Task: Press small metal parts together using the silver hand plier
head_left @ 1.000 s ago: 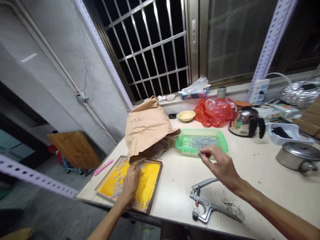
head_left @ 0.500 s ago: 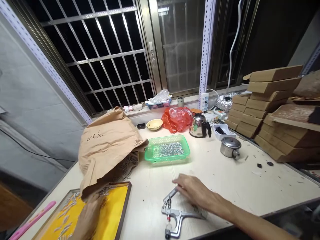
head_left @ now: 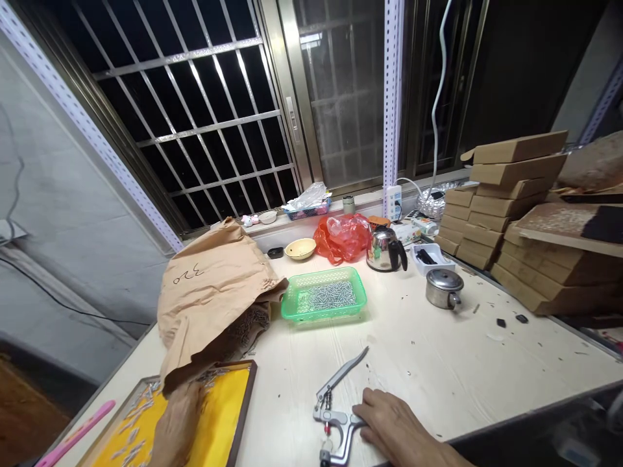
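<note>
Silver snap-fastener pliers (head_left: 344,418) rest on the table, their upper handle raised and jaws toward me. My right hand (head_left: 389,421) is closed around the end of the lower handle, fingers curled and partly hidden. On the left, my left hand (head_left: 178,421) reaches over a yellow-lined tray (head_left: 228,408) to the mouth of a brown paper bag (head_left: 214,279). The bag's edge hides its fingertips, so I cannot tell what they hold. Small metal pins (head_left: 131,421) lie scattered in the tray, and more pieces show inside the bag's mouth.
Beyond the pliers sits a green basket (head_left: 292,305) holding many small metal pins. Behind it are a yellow bowl (head_left: 300,249), a red plastic bag (head_left: 343,237) and a kettle (head_left: 382,250). A lidded metal cup (head_left: 444,288) and stacked cardboard boxes (head_left: 506,207) stand right.
My right hand has moved from the upper handle of the pliers down to the lower handle. My left hand stays at the bag's mouth. The view has shifted slightly.
</note>
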Motion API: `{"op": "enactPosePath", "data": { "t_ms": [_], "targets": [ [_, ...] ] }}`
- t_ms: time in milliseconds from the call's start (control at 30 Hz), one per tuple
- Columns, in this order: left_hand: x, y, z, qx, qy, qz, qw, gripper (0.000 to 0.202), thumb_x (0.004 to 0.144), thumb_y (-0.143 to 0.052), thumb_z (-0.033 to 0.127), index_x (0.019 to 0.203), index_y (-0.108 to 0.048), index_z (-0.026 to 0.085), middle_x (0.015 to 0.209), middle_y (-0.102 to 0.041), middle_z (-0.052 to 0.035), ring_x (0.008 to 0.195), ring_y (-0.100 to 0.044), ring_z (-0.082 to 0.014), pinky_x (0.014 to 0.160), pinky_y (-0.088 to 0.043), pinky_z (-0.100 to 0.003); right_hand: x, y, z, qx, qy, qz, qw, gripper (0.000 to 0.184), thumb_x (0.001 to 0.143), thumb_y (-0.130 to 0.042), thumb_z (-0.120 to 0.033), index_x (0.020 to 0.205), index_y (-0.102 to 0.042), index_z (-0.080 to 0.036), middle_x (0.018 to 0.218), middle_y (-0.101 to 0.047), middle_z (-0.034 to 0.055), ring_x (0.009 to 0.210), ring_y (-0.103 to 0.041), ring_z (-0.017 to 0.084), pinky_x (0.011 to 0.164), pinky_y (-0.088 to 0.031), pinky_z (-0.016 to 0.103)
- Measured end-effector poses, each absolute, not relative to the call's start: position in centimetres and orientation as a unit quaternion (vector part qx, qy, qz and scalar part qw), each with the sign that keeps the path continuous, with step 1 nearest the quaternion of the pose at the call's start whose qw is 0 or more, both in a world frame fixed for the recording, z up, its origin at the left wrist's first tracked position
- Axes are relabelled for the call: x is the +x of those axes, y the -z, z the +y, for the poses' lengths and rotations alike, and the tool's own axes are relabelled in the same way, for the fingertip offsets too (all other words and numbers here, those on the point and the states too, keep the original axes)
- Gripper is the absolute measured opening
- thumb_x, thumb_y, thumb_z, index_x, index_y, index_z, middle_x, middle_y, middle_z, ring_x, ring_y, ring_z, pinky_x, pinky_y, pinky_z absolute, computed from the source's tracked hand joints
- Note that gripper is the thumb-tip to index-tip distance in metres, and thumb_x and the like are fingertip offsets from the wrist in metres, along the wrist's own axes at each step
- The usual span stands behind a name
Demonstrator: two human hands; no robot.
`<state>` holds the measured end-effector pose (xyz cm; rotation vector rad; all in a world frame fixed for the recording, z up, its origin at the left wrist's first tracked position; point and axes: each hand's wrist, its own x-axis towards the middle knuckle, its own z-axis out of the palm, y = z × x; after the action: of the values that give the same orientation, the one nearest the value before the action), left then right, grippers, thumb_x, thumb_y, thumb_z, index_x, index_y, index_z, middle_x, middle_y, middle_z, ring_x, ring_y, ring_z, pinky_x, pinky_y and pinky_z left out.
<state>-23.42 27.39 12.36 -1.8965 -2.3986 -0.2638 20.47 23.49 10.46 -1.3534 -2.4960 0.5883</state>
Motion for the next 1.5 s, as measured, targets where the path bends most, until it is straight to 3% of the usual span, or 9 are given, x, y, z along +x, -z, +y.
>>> {"op": "enactPosePath", "data": {
  "t_ms": [100,167,300,667,1067,1200,1367,1433,1500],
  "targets": [
    [-19.5,-14.1,26.6,-0.567,0.211,-0.793,-0.071,0.041,0.075,-0.035,0.052,0.083,-0.056,0.018,0.085,-0.06,-0.0081,0.08,-0.057,-0.0263,0.065,-0.048,-0.034,20.4,-9.0,23.8,-0.47,-0.17,-0.861,0.098,0.019,0.082,-0.055,0.0,0.081,-0.058,-0.019,0.087,-0.052,0.0015,0.077,-0.051,0.019,0.062,-0.034,0.026],
    [-15.2,-14.9,25.5,-0.531,0.284,-0.764,-0.234,0.048,0.069,-0.045,0.061,0.079,-0.058,0.016,0.075,-0.059,-0.006,0.068,-0.057,-0.0222,0.058,-0.049,-0.029,20.5,-8.1,23.8,-0.464,-0.152,-0.867,0.097,0.019,0.084,-0.051,0.0,0.08,-0.055,-0.018,0.085,-0.05,0.0018,0.075,-0.049,0.018,0.062,-0.033,0.027],
    [-6.1,-14.3,23.2,-0.527,0.285,-0.685,-0.415,0.054,0.063,-0.057,0.065,0.076,-0.062,0.012,0.07,-0.058,-0.005,0.06,-0.053,-0.0166,0.046,-0.043,-0.022,21.0,-7.6,23.7,-0.439,-0.138,-0.882,0.106,0.014,0.09,-0.049,-0.004,0.088,-0.054,-0.017,0.091,-0.047,0.0037,0.08,-0.047,0.019,0.068,-0.033,0.028],
    [-0.7,-10.7,21.7,-0.481,0.246,-0.687,-0.486,0.053,0.061,-0.057,0.062,0.073,-0.063,0.01,0.05,-0.042,0.0041,0.043,-0.029,-0.0072,0.042,-0.019,-0.018,20.9,-8.5,23.6,-0.453,-0.114,-0.882,0.064,0.013,0.09,-0.052,-0.006,0.094,-0.055,-0.017,0.093,-0.047,0.0048,0.083,-0.047,0.021,0.068,-0.034,0.029],
    [-0.4,-10.1,22.0,-0.509,0.19,-0.698,-0.466,0.052,0.062,-0.06,0.064,0.063,-0.057,0.013,0.047,-0.043,0.0029,0.042,-0.034,-0.0081,0.041,-0.02,-0.018,21.0,-9.3,23.2,-0.453,-0.117,-0.882,0.062,0.018,0.087,-0.05,0.0,0.093,-0.055,-0.016,0.095,-0.048,0.0059,0.085,-0.048,0.022,0.071,-0.038,0.031],
    [-0.3,-10.6,22.3,-0.504,0.154,-0.686,-0.501,0.05,0.06,-0.056,0.064,0.063,-0.054,0.014,0.044,-0.041,0.004,0.038,-0.031,-0.0076,0.037,-0.02,-0.018,21.3,-11.0,23.7,-0.455,-0.143,-0.876,0.066,0.011,0.091,-0.06,-0.015,0.101,-0.057,-0.016,0.105,-0.049,0.0083,0.094,-0.049,0.023,0.079,-0.041,0.032],
    [-0.1,-11.2,22.6,-0.496,0.128,-0.677,-0.529,0.049,0.058,-0.054,0.062,0.067,-0.054,0.014,0.043,-0.04,0.0049,0.038,-0.028,-0.007,0.035,-0.021,-0.017,22.0,-11.6,27.3,-0.437,-0.11,-0.891,0.053,0.108,0.057,-0.088,-0.055,0.139,-0.032,-0.011,0.14,-0.02,0.0218,0.128,-0.013,0.04,0.103,-0.017,0.054],
    [0.0,-11.3,22.6,-0.499,0.116,-0.678,-0.528,0.048,0.057,-0.053,0.061,0.066,-0.053,0.015,0.043,-0.04,0.0047,0.038,-0.029,-0.0072,0.035,-0.022,-0.017,22.1,-11.3,28.8,-0.414,-0.107,-0.904,0.021,0.113,0.054,-0.086,-0.06,0.138,-0.033,-0.007,0.136,-0.027,0.0236,0.128,-0.013,0.04,0.104,-0.012,0.056],
    [0.0,-11.3,22.5,-0.5,0.113,-0.681,-0.523,0.048,0.057,-0.054,0.061,0.065,-0.053,0.015,0.043,-0.041,0.0041,0.039,-0.031,-0.0075,0.035,-0.023,-0.017,22.1,-11.0,29.8,-0.4,-0.112,-0.91,0.009,0.105,0.057,-0.083,-0.061,0.134,-0.038,-0.005,0.127,-0.04,0.0217,0.122,-0.026,0.038,0.104,-0.014,0.055]
  ]
}}
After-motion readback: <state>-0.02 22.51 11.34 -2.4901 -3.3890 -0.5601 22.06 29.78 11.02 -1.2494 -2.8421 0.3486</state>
